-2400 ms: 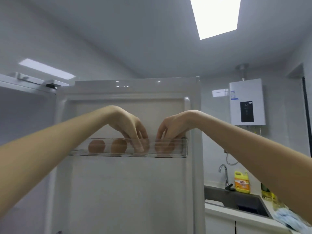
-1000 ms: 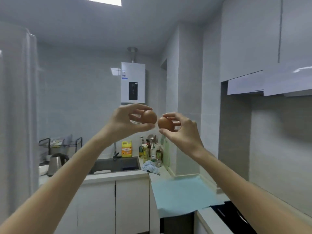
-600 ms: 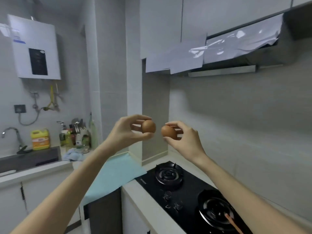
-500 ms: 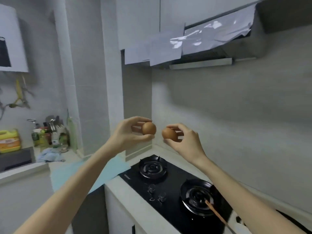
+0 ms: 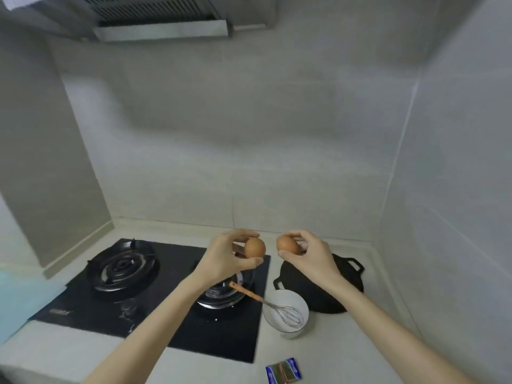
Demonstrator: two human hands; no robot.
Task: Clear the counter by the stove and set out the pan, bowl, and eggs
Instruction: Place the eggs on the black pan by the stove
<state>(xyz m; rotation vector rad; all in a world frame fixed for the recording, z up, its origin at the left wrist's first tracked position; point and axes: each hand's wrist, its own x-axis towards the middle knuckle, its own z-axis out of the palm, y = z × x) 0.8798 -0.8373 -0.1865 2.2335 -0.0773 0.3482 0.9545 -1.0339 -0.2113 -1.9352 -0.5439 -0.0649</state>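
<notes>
- The view is tilting lower than half a second ago, taking in the whole black glass stove (image 5: 166, 325) with its two ringed metal burners; a teal mat (image 5: 16, 297) is showing at the left edge.
- The left hand (image 5: 224, 261) is still pinching a smooth brown egg (image 5: 255, 247) between thumb and fingertips, above the stove's right edge.
- The right hand (image 5: 313, 259) is pinching a second brown egg (image 5: 288, 244) likewise, just beside the first, above the pan.
- Newly in view, a round white bowl (image 5: 279, 299) is sitting on the pale counter (image 5: 346, 342), a wire whisk (image 5: 288, 314) with an orange handle leaning in it.
- A flat black two-handled pan (image 5: 297, 284) is lying behind the bowl.
- A shiny blue packet (image 5: 284, 373) is lying near the front.
</notes>
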